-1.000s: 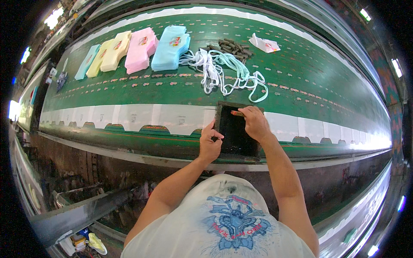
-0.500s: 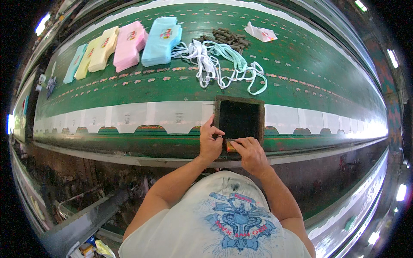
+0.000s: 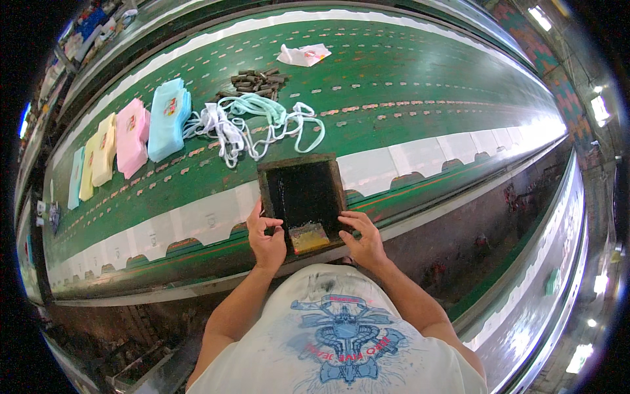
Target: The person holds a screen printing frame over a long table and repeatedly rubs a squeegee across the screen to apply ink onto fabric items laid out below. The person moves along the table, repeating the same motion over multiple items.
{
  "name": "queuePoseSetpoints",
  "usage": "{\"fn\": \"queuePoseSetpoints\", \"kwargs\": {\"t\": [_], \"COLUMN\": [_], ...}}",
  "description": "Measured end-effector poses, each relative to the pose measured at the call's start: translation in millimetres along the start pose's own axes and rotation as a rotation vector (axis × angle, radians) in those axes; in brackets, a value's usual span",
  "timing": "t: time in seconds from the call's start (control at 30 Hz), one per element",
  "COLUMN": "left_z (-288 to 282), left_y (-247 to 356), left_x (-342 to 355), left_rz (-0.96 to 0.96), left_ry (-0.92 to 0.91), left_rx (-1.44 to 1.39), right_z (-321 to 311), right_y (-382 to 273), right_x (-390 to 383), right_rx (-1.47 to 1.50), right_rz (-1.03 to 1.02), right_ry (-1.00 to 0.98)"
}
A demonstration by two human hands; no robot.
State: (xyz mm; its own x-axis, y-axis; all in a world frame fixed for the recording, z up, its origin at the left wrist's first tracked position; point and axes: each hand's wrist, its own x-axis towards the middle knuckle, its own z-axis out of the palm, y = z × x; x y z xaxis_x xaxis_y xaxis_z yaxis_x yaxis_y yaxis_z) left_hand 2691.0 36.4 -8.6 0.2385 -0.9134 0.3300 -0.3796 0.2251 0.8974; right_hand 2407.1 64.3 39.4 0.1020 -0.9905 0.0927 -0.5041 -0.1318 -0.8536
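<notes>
A small wooden-rimmed screen-printing frame (image 3: 336, 177) with a dark mesh is in front of me, over the near edge of the green table. My left hand (image 3: 268, 244) grips its left side, thumb bent in toward the rim. On the opposite side my right hand (image 3: 364, 241) has its fingers on the frame's right rim, thumb below. A squeegee (image 3: 310, 238), yellowish and stained, rests inside the frame at its near end, with neither hand on it. White fabric pieces (image 3: 375, 159) lie in a row along the table edge, running out on both sides of the frame.
Beyond the frame lie tangled white and mint straps (image 3: 252, 125), a heap of short dark sticks (image 3: 257, 81) and a crumpled white cloth (image 3: 305, 55). Stacks of blue (image 3: 169, 121), pink (image 3: 132, 139) and yellow (image 3: 104, 150) printed cloth pieces stand farther left on the green table (image 3: 420, 72).
My right hand has let go of the squeegee and moved to the frame's right side. The squeegee now lies inside the frame. My view has shifted right and turned, so the table slants.
</notes>
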Motion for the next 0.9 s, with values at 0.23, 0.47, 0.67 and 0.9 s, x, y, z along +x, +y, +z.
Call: {"fn": "queuePoseSetpoints", "kwargs": {"t": [0.23, 0.47, 0.67, 0.9], "left_z": [107.4, 199.1, 219.9, 215.7], "left_y": [23.8, 44.9, 43.9, 39.5], "left_x": [-6.7, -18.1, -20.1, -21.8], "left_rz": [-0.028, -0.04, -0.107, -0.095], "left_ry": [0.027, 0.042, 0.037, 0.03], "left_rx": [-0.114, -0.045, -0.075, -0.051], "right_z": [-77.5, -160.4, -190.3, -182.3], "right_y": [52.3, 82.9, 85.9, 64.1], "right_x": [5.9, 22.1, 42.2, 59.2], "right_rx": [-0.089, -0.286, -0.3, -0.299], "right_rz": [-0.113, -0.471, -0.634, -0.699], "right_ry": [0.091, 0.012, -0.3, -0.378]}}
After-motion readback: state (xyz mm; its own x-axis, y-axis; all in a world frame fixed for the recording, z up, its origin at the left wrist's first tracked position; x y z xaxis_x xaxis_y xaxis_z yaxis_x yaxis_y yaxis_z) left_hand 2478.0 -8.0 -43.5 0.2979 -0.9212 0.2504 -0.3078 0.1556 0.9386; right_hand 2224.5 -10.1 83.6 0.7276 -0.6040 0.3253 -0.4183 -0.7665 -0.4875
